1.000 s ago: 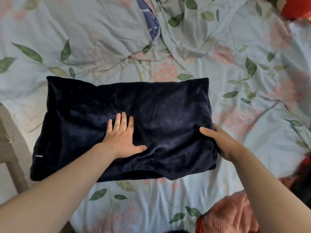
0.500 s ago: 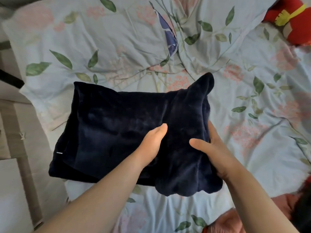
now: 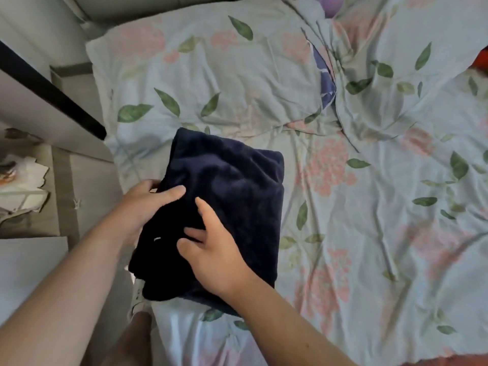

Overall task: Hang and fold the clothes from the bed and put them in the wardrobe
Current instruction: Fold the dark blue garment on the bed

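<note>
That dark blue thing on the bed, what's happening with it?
A person is folding a dark blue garment on a bed with a floral sheet. The left hand grips its left edge, thumb on top. The right hand rests on the cloth with fingers spread. The garment lies in a compact fold near the bed's left edge, not yet put away.

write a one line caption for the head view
Both hands hold a folded navy garment on the floral bedsheet.

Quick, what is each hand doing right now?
Left hand: grips the left edge of the folded dark blue garment.
Right hand: rests on top of the garment, fingers loosely bent; a grip cannot be told.
</note>
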Available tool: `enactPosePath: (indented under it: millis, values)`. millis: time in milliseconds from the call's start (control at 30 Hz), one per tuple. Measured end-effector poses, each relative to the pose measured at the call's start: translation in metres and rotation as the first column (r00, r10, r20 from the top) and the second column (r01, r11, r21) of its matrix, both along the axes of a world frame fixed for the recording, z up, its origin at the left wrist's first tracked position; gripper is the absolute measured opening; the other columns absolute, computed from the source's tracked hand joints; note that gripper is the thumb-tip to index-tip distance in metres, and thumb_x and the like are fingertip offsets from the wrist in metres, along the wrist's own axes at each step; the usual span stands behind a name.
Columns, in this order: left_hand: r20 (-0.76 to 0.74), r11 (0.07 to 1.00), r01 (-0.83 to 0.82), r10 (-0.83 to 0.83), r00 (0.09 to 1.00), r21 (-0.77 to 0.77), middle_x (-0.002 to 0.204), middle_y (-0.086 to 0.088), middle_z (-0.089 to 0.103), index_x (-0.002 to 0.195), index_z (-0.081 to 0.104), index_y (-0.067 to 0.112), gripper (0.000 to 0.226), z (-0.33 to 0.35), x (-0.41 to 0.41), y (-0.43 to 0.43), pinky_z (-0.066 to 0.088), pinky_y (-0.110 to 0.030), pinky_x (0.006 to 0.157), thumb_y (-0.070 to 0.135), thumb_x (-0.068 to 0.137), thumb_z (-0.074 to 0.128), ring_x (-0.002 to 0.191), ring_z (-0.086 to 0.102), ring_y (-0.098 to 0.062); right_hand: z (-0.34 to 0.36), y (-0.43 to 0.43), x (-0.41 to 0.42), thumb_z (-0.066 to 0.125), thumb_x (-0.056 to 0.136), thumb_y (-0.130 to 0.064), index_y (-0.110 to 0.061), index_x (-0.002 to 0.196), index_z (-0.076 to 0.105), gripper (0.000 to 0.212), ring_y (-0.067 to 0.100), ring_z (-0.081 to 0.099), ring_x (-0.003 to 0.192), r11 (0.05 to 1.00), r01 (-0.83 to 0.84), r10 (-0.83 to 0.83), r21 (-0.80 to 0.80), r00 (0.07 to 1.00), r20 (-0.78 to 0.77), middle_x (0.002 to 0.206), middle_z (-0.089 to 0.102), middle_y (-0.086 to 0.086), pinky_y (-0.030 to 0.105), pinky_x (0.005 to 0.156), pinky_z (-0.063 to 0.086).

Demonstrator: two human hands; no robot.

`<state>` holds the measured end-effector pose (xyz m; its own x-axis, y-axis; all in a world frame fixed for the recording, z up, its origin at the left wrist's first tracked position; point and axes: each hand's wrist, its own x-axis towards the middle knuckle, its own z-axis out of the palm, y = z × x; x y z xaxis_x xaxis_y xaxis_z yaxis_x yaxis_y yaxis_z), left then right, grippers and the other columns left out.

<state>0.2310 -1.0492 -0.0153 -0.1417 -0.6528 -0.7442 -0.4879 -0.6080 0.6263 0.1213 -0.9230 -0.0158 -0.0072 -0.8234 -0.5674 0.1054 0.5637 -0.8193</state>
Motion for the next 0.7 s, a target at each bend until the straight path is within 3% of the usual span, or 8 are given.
enactPosePath:
  millis: [67, 133, 233, 267, 333, 433, 533, 700]
  values:
    - [0.128, 0.991, 0.104, -0.093, 0.987, -0.081, 0.095, -0.002, 0.075, 0.1, 0.068, 0.023, 0.034, -0.017, 0.006, -0.004, 0.056, -0.035, 0.079, 0.036, 0.072, 0.082, 0.084, 0.071, -0.019, -0.004, 0.008, -0.012, 0.053, 0.1, -0.016, -0.03, 0.146, 0.041, 0.05, -0.004, 0.056, 0.115, 0.997, 0.055, -0.06, -0.046, 0.992, -0.11, 0.128, 0.052, -0.022, 0.016, 0.092, 0.049]
    - [0.158, 0.981, 0.155, -0.136, 0.978, -0.115, 0.087, 0.003, 0.075, 0.09, 0.069, 0.026, 0.011, -0.031, 0.005, -0.003, 0.055, -0.034, 0.077, 0.023, 0.081, 0.075, 0.081, 0.071, -0.017, -0.014, 0.017, -0.032, 0.052, 0.099, -0.017, -0.027, 0.131, 0.057, 0.033, -0.004, 0.057, 0.108, 0.986, 0.096, -0.143, -0.137, 0.91, -0.389, 0.118, 0.06, -0.018, 0.017, 0.09, 0.047]
    - [0.118, 0.98, 0.117, -0.099, 0.988, -0.158, 0.097, 0.005, 0.072, 0.097, 0.066, 0.026, 0.01, -0.037, 0.002, -0.004, 0.053, -0.039, 0.087, 0.019, 0.089, 0.066, 0.092, 0.068, -0.019, -0.037, 0.023, -0.063, 0.049, 0.094, -0.04, -0.027, 0.142, 0.05, 0.049, 0.007, 0.035, 0.14, 0.975, -0.095, -0.099, -0.2, 0.618, -0.78, 0.151, 0.042, -0.008, 0.027, 0.114, 0.027]
    - [0.222, 0.943, 0.213, -0.157, 0.962, -0.257, 0.105, 0.004, 0.069, 0.106, 0.064, 0.025, 0.015, -0.037, 0.004, -0.002, 0.051, -0.042, 0.092, 0.022, 0.091, 0.063, 0.101, 0.065, -0.022, -0.046, 0.022, -0.067, 0.047, 0.093, -0.048, -0.028, 0.148, 0.043, 0.058, 0.014, 0.025, 0.147, 0.974, -0.157, -0.052, -0.161, 0.54, -0.84, 0.159, 0.031, -0.002, 0.031, 0.117, 0.019]
    - [0.549, 0.682, 0.518, -0.2, 0.812, -0.517, 0.128, -0.01, 0.058, 0.131, 0.053, 0.011, 0.044, -0.035, 0.002, 0.004, 0.042, -0.051, 0.104, 0.026, 0.09, 0.056, 0.123, 0.051, -0.035, -0.061, 0.018, -0.067, 0.046, 0.091, -0.057, -0.028, 0.153, 0.032, 0.07, 0.024, 0.012, 0.152, 0.966, -0.24, 0.016, -0.097, 0.431, -0.902, 0.165, 0.018, 0.005, 0.04, 0.121, 0.012]
    - [0.691, 0.283, 0.755, -0.303, 0.656, -0.592, 0.156, -0.017, 0.033, 0.149, 0.037, 0.009, 0.058, -0.041, -0.015, 0.022, 0.023, -0.053, 0.118, 0.032, 0.096, 0.045, 0.145, 0.027, -0.035, -0.078, 0.013, -0.054, 0.048, 0.091, -0.056, -0.023, 0.154, 0.032, 0.073, 0.031, 0.008, 0.153, 0.954, -0.287, 0.02, -0.09, 0.357, -0.934, 0.164, 0.016, 0.011, 0.053, 0.122, 0.011]
    - [0.789, 0.215, 0.891, -0.413, 0.454, -0.4, 0.162, -0.012, 0.021, 0.154, 0.026, 0.019, 0.066, -0.075, -0.013, 0.026, 0.008, -0.052, 0.122, 0.052, 0.097, 0.024, 0.151, 0.013, -0.028, -0.088, 0.017, -0.048, 0.048, 0.091, -0.055, -0.019, 0.155, 0.031, 0.076, 0.032, 0.006, 0.153, 0.971, -0.203, -0.056, -0.13, 0.337, -0.94, 0.164, 0.015, 0.015, 0.054, 0.122, 0.009]
    - [0.768, 0.218, 0.881, -0.432, 0.473, -0.42, 0.163, -0.013, 0.014, 0.156, 0.019, 0.019, 0.071, -0.111, 0.004, 0.022, -0.001, -0.05, 0.122, 0.053, 0.094, 0.029, 0.151, 0.003, -0.028, -0.103, 0.018, -0.045, 0.041, 0.091, -0.062, -0.022, 0.158, 0.017, 0.082, 0.032, -0.001, 0.153, 0.993, -0.111, 0.007, -0.03, 0.32, -0.948, 0.165, 0.004, 0.015, 0.055, 0.122, 0.005]
